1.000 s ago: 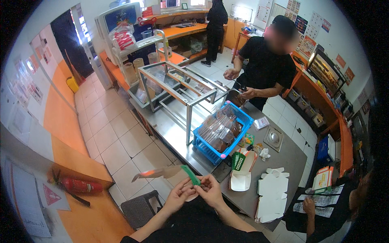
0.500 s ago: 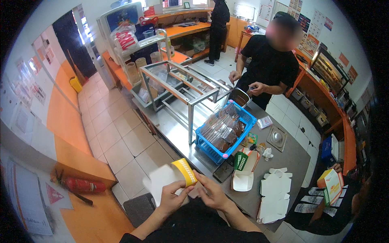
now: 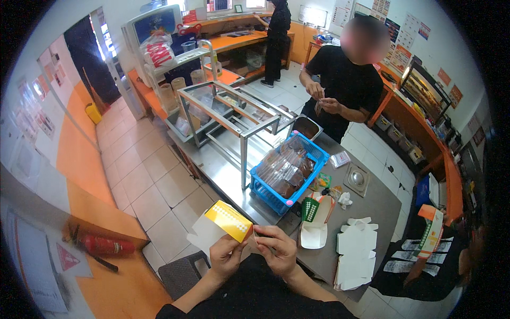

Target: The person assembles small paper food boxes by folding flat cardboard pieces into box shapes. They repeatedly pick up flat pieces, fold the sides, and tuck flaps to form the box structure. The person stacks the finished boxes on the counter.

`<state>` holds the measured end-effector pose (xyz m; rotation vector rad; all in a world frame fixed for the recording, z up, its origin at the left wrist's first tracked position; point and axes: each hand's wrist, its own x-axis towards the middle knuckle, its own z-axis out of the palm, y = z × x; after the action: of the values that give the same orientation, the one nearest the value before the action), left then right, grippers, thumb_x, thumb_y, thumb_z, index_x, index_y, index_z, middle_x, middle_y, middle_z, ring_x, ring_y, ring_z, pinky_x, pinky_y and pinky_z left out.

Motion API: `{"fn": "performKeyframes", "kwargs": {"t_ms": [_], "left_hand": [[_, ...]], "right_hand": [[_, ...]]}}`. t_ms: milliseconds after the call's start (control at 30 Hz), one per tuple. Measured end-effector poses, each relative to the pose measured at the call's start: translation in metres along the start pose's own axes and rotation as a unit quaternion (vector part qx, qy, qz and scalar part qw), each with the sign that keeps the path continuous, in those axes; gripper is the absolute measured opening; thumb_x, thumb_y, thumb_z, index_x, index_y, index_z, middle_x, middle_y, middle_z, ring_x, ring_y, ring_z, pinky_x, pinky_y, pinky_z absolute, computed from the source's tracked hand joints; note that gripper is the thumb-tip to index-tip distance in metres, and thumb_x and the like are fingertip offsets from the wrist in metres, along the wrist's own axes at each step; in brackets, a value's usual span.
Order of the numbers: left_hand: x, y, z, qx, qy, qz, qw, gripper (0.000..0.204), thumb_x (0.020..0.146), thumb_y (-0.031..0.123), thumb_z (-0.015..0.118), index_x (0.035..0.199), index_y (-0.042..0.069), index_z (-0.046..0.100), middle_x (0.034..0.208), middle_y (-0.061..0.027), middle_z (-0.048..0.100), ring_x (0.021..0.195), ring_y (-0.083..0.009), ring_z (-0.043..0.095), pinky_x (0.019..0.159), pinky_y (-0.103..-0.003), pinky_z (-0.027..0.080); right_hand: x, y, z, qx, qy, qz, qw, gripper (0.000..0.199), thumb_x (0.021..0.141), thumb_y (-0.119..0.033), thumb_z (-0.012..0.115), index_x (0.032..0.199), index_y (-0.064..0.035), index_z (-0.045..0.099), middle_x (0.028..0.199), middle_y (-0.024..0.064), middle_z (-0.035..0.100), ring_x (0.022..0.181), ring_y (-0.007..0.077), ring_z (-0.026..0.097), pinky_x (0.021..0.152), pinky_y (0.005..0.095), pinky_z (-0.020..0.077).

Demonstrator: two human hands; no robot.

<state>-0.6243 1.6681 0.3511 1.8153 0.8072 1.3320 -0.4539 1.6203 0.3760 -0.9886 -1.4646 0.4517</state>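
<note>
My left hand (image 3: 225,258) holds a flat white cardboard box blank (image 3: 222,227) with a yellow patterned panel, raised in front of me. My right hand (image 3: 276,248) pinches the same blank at its right edge, next to the yellow panel. Both hands hover over the near corner of the steel counter (image 3: 372,204). On the counter just to the right lies another part-folded white box (image 3: 314,220) with a green panel, and beyond it a stack of flat white box blanks (image 3: 355,252).
A blue basket (image 3: 267,194) of clear-wrapped goods stands on the counter beside a steel frame (image 3: 241,114). A person in black stands across the counter (image 3: 345,87); another person stands far back (image 3: 277,40). A red fire extinguisher (image 3: 103,245) lies at lower left. A seated person's arm (image 3: 425,263) holds a box at right.
The blank has turned in my hands: a second ago it showed a green strip edge-on, now its yellow panel faces up. My hands have shifted slightly right.
</note>
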Motion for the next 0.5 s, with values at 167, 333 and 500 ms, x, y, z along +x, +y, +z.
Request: {"fn": "performKeyframes", "kwargs": {"t_ms": [167, 333, 500], "left_hand": [[0.007, -0.001, -0.009, -0.112, -0.049, -0.040, 0.992, 0.021, 0.083, 0.006, 0.081, 0.102, 0.000, 0.076, 0.105, -0.0174, 0.075, 0.093, -0.0252, 0.073, 0.082, -0.032, 0.053], [0.019, 0.004, -0.021, -0.108, -0.089, -0.009, 0.990, 0.021, 0.079, 0.002, 0.084, 0.098, -0.001, 0.077, 0.101, -0.0145, 0.075, 0.092, -0.0228, 0.072, 0.082, -0.032, 0.054], [0.015, 0.003, -0.034, -0.193, -0.127, -0.053, 0.971, 0.029, 0.077, 0.002, 0.085, 0.105, 0.000, 0.075, 0.108, -0.0117, 0.074, 0.101, -0.0207, 0.071, 0.091, -0.033, 0.054]], "right_hand": [[0.000, 0.002, -0.006, 0.008, -0.026, 0.023, 0.999, 0.017, 0.088, -0.001, 0.074, 0.105, -0.0017, 0.075, 0.126, 0.0202, 0.063, 0.117, 0.0318, 0.064, 0.099, 0.0395, 0.0510], [0.005, -0.009, -0.010, -0.044, -0.059, -0.010, 0.997, 0.021, 0.083, -0.001, 0.078, 0.104, -0.0027, 0.076, 0.127, 0.0197, 0.062, 0.116, 0.0311, 0.063, 0.097, 0.0397, 0.0511], [0.008, -0.024, -0.006, -0.075, -0.086, -0.030, 0.993, 0.020, 0.080, 0.001, 0.079, 0.099, -0.0047, 0.077, 0.131, 0.0204, 0.061, 0.117, 0.0323, 0.063, 0.095, 0.0394, 0.0511]]}}
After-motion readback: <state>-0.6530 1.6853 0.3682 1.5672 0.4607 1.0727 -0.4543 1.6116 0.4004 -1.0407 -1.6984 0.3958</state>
